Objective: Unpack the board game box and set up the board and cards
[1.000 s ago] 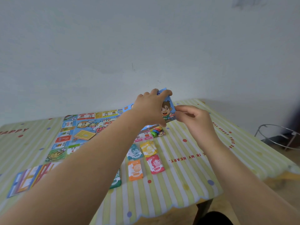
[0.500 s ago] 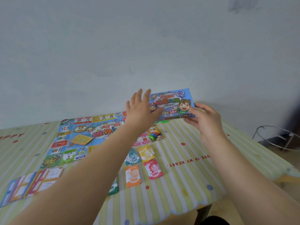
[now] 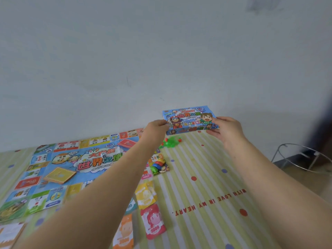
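The blue cartoon-printed game box [image 3: 188,119] is at the far side of the table near the wall, held at both ends. My left hand [image 3: 155,128] grips its left end and my right hand [image 3: 225,129] grips its right end. The unfolded game board [image 3: 71,164] lies flat on the left of the table, with a yellow card stack [image 3: 60,175] and a red card stack [image 3: 126,143] on it. Paper money bills, yellow [image 3: 145,194], pink [image 3: 153,224] and orange [image 3: 124,232], lie in front of the board. Coloured pawns [image 3: 158,164] sit at the board's right edge.
Green and red plastic pieces [image 3: 169,142] lie just below the box. The table wears a yellow striped cloth [image 3: 206,186] with dots and red lettering. More cards [image 3: 9,234] lie at the lower left. A metal wire stand [image 3: 303,159] is on the floor at right.
The box has moved right and away, toward the wall. My left hand, open beside it half a second ago, now grips its left end. Green and red pieces now show below the box.
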Demonstrator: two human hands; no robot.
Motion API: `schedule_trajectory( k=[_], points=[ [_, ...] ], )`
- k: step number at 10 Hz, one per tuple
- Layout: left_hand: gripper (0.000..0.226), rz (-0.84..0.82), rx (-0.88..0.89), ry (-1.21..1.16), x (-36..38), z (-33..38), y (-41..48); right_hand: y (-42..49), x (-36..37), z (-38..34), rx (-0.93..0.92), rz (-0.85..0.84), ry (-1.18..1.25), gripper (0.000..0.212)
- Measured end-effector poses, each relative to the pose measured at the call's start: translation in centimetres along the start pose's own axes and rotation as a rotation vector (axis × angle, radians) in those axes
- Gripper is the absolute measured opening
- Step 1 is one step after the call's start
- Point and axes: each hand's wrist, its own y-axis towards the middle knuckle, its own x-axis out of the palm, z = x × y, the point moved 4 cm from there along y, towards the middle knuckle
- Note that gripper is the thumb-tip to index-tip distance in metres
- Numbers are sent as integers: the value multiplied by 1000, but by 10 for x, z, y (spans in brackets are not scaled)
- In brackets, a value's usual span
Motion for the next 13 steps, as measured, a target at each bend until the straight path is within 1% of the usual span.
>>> schedule_trajectory(
  k=[1, 2, 3, 4, 5, 6, 7, 8, 9, 10, 11, 12, 13],
  points=[
    [33, -30, -27, -9, 21, -4, 23, 36, -6, 13, -43, 71, -188, 5],
    [31, -44, -37, -17, 41, -7, 47, 71, -13, 23, -74, 119, -370, 12],
    [36, -69, -20, 34, 58, -12, 70, 96, -15, 30, -112, 142, -540, 16],
    [36, -113, 0, 102, 71, -20, 90, 117, -16, 38, -150, 145, -683, 20],
    [34, -157, 1, 151, 80, -29, 102, 129, -15, 45, -144, 130, -782, 26],
    [35, -207, 10, 210, 89, -40, 115, 141, -12, 53, -143, 80, -904, 33],
    [37, -247, -17, 475, 94, -50, 123, 148, -7, 61, -162, 27, -1005, 30],
    [41, -258, 21, 610, 97, -51, 127, 153, -5, 67, -172, 0, -1080, 23],
    [40, -296, 102, 740, 98, -47, 129, 152, -1, 69, -174, -34, -1135, 24],
    [37, -296, 116, 912, 97, -48, 134, 153, 1, 71, -196, -62, -1143, 24],
    [41, -232, 145, 924, 89, -43, 130, 149, -1, 68, -203, -33, -1063, 16],
    [46, -147, 135, 846, 74, -37, 124, 146, -3, 62, -210, 6, -1076, 13],
    [49, -87, 128, 907, 54, -33, 111, 128, 3, 46, -220, 39, -1083, 36]
  ],
)
